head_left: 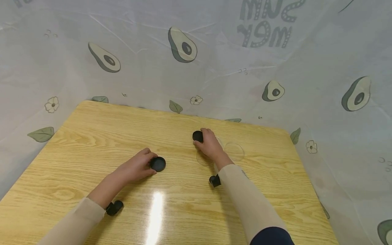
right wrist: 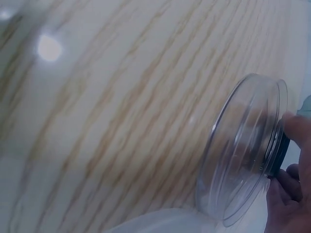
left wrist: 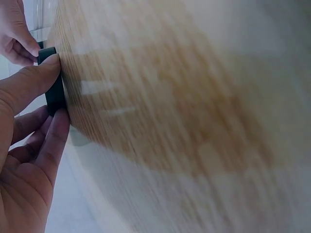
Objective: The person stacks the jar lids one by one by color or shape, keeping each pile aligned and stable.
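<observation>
My left hand [head_left: 139,165] pinches a round black lid [head_left: 158,164] between thumb and fingers. This lid lies on the table, its raised rim facing up; the left wrist view shows the lid [left wrist: 55,87] edge-on against the wood. Farther back and to the right, my right hand [head_left: 211,143] grips a second black lid [head_left: 197,136] by its edge. Several clear round dishes [head_left: 234,151] lie under and beside the right hand, partly hidden by it. In the right wrist view a clear dish [right wrist: 238,150] stands in front of the black lid [right wrist: 279,150].
The wood-grain table [head_left: 177,211] reaches to a pale curtain [head_left: 137,78] printed with avocados, along its back and sides. Black wrist cameras, one on the left wrist [head_left: 114,207] and one on the right [head_left: 215,180], hang low over the table. A bright reflection lies at the front.
</observation>
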Available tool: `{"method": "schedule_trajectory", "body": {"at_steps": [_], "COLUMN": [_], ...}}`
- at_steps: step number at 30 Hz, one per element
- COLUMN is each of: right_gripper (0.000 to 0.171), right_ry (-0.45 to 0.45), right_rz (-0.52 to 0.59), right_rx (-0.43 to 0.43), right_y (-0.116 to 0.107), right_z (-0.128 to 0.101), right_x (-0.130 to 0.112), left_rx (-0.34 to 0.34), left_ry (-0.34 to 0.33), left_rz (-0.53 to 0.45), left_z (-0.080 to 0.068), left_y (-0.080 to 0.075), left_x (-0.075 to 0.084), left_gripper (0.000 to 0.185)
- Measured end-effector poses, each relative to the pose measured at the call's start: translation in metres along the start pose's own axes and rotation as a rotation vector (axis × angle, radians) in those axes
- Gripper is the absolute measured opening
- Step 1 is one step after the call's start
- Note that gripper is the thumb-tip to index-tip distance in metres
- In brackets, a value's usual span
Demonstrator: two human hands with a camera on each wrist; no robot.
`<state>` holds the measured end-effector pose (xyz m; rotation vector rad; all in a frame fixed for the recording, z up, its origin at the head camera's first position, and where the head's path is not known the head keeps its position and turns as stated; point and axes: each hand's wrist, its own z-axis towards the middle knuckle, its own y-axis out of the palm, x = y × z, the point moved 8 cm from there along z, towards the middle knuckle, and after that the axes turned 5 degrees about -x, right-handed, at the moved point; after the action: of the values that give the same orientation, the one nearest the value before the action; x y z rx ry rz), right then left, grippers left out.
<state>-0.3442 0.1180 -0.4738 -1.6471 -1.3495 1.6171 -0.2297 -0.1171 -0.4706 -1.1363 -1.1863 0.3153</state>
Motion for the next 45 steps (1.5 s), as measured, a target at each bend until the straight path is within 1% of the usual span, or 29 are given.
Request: {"method": "schedule_trajectory", "body": {"at_steps": [6,13,18,25,31,35,39,45], "right_gripper": [0.066,0.065,0.063,0.063,0.062,0.061,0.059,0.059], "right_ry": [0.013,0.006,0.000,-0.008,-0.015,-0.044,-0.086,-0.149], "right_rz": [-0.020,-0.063,-0.057,-0.048,-0.022,-0.010,-0.018,-0.016], "right_rx": [0.001,0.015,0.031,0.033,0.023,0.010,-0.020,-0.057], "right_y": [0.003,0.001,-0.001,-0.001,-0.002,-0.001,0.001,0.003], "right_z": [-0.002,0.001,0.000,-0.001,-0.002,-0.004,-0.008,-0.014], "right_x": [0.001,-0.001,-0.002,-0.001,-0.003,-0.008,-0.016,-0.035], "left_rx": [-0.020,-0.006,-0.007,-0.003,-0.006,-0.008,-0.005,0.007], "left_ry": [-0.012,0.000,0.000,0.019,-0.001,-0.005,-0.005,-0.002], "left_rz": [-0.006,0.023,0.015,0.010,0.038,0.045,0.038,0.037], "left_z": [-0.002,-0.001,0.000,0.000,0.000,0.000,-0.001,-0.002], "left_y": [0.002,-0.001,-0.001,-0.001,-0.001,-0.001,-0.002,-0.003], "left_x": [0.000,0.002,0.001,0.003,0.005,0.006,0.007,0.007], "left_gripper": [0.048,0.049,0.048,0.046,0.047,0.048,0.048,0.048]}}
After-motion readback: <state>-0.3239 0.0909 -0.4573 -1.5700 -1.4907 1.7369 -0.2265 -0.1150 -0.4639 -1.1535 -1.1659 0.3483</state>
